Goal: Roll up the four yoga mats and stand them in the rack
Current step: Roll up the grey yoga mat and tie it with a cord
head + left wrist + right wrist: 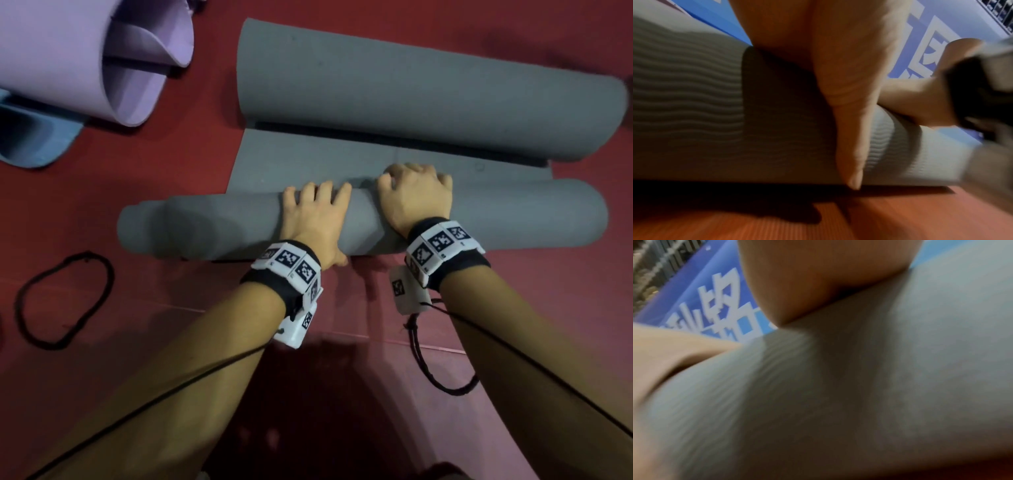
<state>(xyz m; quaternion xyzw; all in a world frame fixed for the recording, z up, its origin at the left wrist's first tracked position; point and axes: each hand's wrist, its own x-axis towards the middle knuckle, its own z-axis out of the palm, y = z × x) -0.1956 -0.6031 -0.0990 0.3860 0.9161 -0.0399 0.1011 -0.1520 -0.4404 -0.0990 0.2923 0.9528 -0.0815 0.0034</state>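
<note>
A grey yoga mat lies on the red floor, its near end rolled into a tube [205,226] that runs left to right. A short flat stretch [291,161] lies beyond the tube, and the far end [428,96] curls up in a big loose roll. My left hand [315,209] lies over the tube's middle, fingers draped across the top and the thumb [851,146] down its near side. Just to the right, my right hand [414,195] grips the tube with its fingers curled over the far side. The right wrist view is blurred and filled by the grey mat [859,386].
A loosely rolled purple mat [68,58] lies at the back left, on top of a blue mat [30,137]. A black strap loop [65,298] lies on the red floor [171,154] at the near left. A blue banner [931,40] with white characters stands beyond.
</note>
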